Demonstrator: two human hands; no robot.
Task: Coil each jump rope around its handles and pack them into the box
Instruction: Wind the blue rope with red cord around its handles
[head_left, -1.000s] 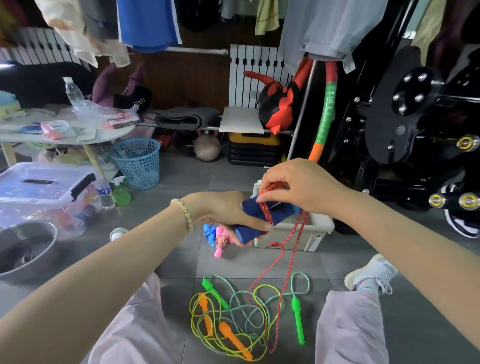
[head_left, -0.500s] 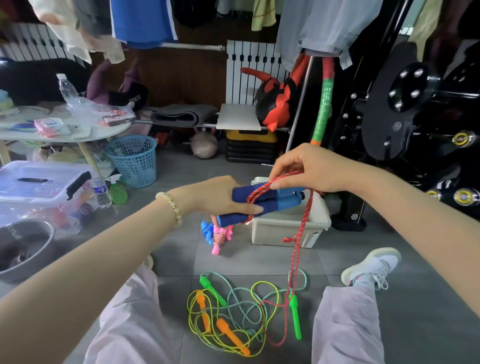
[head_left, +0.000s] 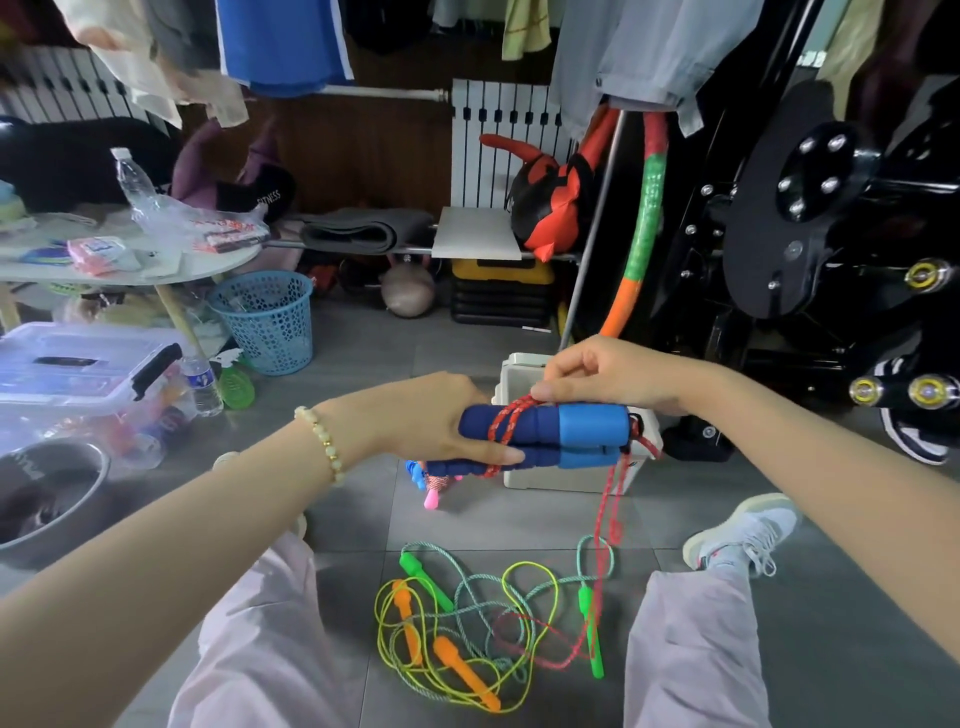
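Through the head camera, my left hand (head_left: 431, 421) grips the left ends of the two blue handles (head_left: 566, 434), fingers curled round them, holding them level and side by side. My right hand (head_left: 613, 374) pinches the red rope (head_left: 506, 426) between thumb and fingertips just above the handles. The rope crosses the handles in a couple of turns, then hangs from their right end down to the floor. The white box (head_left: 561, 479) sits on the floor just beyond, half hidden by handles and hands. Left of it lies a pink-and-blue bundle (head_left: 431, 486), partly covered by my left hand. Near me, between my knees, a tangle with green handles (head_left: 592, 639) and orange handles (head_left: 462, 670) lies with the red rope's slack running through it. A blue basket (head_left: 270, 322) stands far left.
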